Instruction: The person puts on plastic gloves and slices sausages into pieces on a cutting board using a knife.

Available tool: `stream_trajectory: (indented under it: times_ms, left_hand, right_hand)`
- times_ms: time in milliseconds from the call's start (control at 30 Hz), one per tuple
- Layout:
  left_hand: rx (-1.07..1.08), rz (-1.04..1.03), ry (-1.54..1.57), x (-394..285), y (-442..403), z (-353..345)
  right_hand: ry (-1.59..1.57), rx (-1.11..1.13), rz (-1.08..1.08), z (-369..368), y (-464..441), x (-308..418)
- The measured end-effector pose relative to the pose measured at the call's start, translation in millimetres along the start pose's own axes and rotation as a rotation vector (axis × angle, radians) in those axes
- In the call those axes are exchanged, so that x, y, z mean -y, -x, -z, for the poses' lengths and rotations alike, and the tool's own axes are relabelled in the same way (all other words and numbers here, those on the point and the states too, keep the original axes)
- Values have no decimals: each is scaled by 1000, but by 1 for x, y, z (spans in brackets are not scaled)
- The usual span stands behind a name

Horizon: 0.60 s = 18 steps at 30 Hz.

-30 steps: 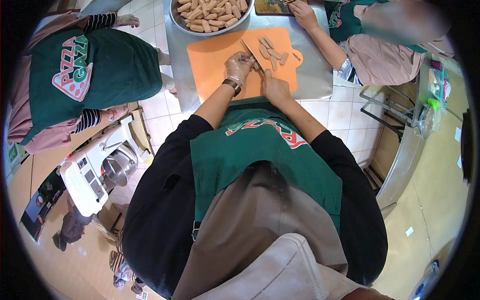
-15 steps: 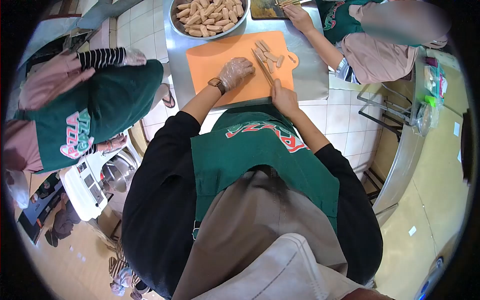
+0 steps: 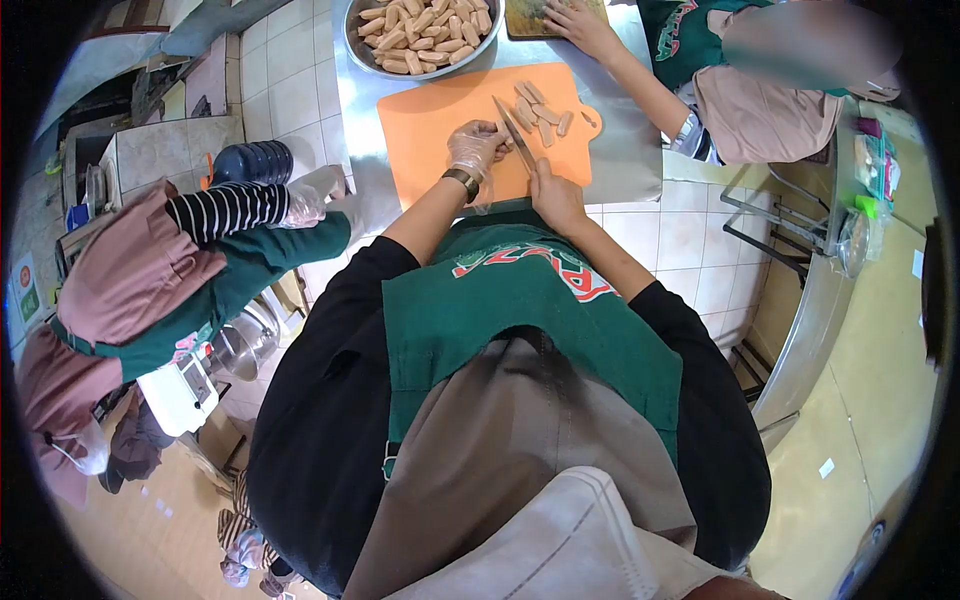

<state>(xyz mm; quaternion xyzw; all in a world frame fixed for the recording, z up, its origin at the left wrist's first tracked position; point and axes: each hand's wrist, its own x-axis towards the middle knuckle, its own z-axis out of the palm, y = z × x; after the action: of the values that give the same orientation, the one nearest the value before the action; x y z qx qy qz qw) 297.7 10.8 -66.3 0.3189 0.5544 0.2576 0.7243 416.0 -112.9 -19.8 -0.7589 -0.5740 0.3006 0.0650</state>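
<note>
Left hand: in your clear plastic glove [image 3: 475, 148], fingers drawn in together at the blade; you held it flatter and apart from the knife a moment ago. Whether it pinches a piece cannot be told.
Right hand: your bare right hand [image 3: 558, 197], closed round the handle of the long, narrow-bladed knife [image 3: 516, 134].
Change: hand and blade now meet; judged from this, your fingertips need guarding from the edge.
Cut pieces: short, pale-brown sausage pieces [image 3: 545, 112], loosely grouped right of the blade.
Board: flat orange plastic cutting board [image 3: 420, 130], beneath both hands.
Bowl: round steel bowl [image 3: 356, 48] heaped with pale-brown sausages, beyond the board on the metal counter [image 3: 630, 170].
Co-worker: another person's hand [image 3: 585, 27] on a dark board.
</note>
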Motion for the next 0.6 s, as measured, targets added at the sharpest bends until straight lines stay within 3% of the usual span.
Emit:
stream_trajectory:
  times_ms: [67,600]
  left_hand:
    - [20,12,37,0,1,3]
    - [62,-32,-16,2,1,9]
  right_hand:
    - [-42,-79,-5,2,3,1]
    - [-2,-41,48,-6,3,6]
